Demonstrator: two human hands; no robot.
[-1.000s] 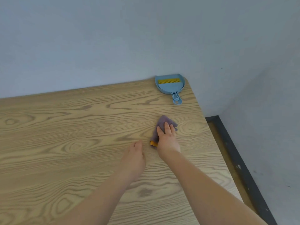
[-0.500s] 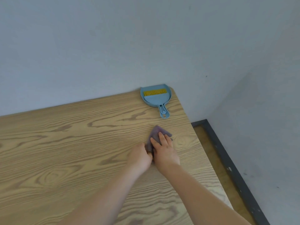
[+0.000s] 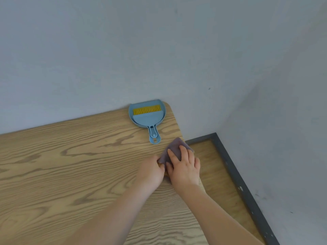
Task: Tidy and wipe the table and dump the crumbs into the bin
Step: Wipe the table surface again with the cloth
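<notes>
Now my right hand (image 3: pixel 184 167) lies flat, fingers straight, pressing the purple-grey cloth (image 3: pixel 174 148) onto the table (image 3: pixel 70 165) at its right edge, near the far right corner. My left hand (image 3: pixel 150 171) sits just beside it, fingers curled at the cloth's near-left hem; whether it pinches the hem or cups something under it I cannot tell. A speck of orange shows between the two hands, too small to identify. The cloth is thin, soft and limp: I judge it light, liable to bunch or fold under sideways push, and best handled by a flat palm on top or a pinch at a corner. The blue dustpan (image 3: pixel 147 117) with its yellow-bristled brush (image 3: pixel 146 109) nested inside rests untouched in the far right corner, handle pointing toward the cloth. Rigid plastic, probably light; its handle is the natural place to grasp.
</notes>
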